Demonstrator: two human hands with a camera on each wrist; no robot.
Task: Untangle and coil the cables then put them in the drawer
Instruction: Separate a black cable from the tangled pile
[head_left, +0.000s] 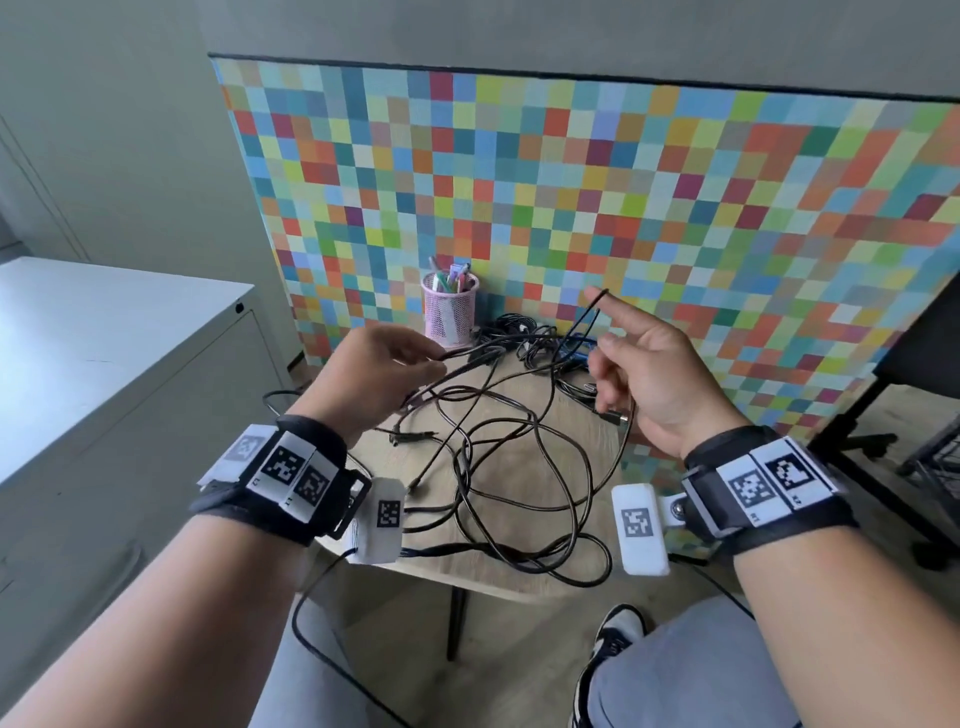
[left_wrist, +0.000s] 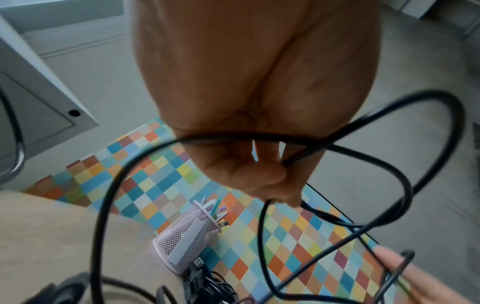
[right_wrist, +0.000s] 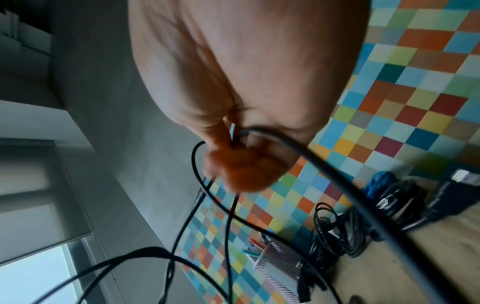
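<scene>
The left hand (head_left: 376, 371) pinches a black cable (head_left: 470, 358) at its fingertips; the right hand (head_left: 654, 374) hooks that cable's thin loop over its raised index finger, other fingers curled around the strand, above the tangled cables (head_left: 498, 467)

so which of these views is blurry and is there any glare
Head view: sharp and evenly lit, no glare on the table. Left wrist view: black cable soft, right fingertip smeared. Right wrist view: blurriest, right hand and pen cup smeared.
</scene>
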